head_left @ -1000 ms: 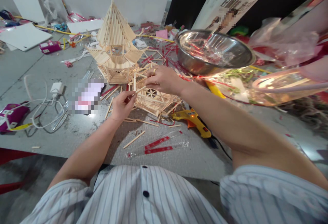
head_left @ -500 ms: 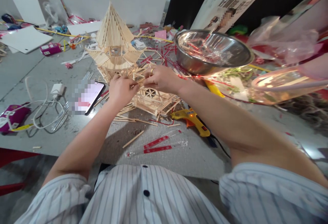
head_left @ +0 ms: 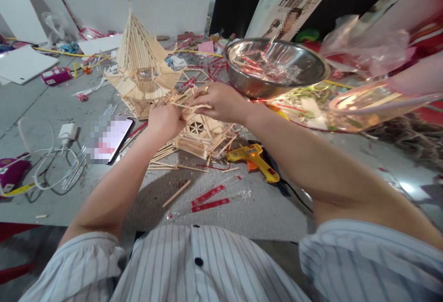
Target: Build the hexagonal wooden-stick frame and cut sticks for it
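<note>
A low frame built of thin wooden sticks [head_left: 204, 133] sits on the grey table [head_left: 263, 205] in front of me. My left hand [head_left: 165, 120] is closed at the frame's top left edge, fingers pinched on a thin stick [head_left: 188, 106]. My right hand [head_left: 221, 102], a ring on one finger, rests on top of the frame with its fingertips pinched on the same stick. Behind them stands a taller stick-built tower with a pointed roof [head_left: 138, 69].
A yellow glue gun [head_left: 254, 158] lies right of the frame. Loose sticks [head_left: 176, 193] and red wrappers [head_left: 207, 199] lie near the front edge. A phone [head_left: 110, 137], a white charger with cable [head_left: 67, 132], a steel bowl [head_left: 277, 67] and clear plastic clutter surround the work.
My left hand rose from the table with a stick and joined my right hand at the top of the frame. The view shifted slightly.
</note>
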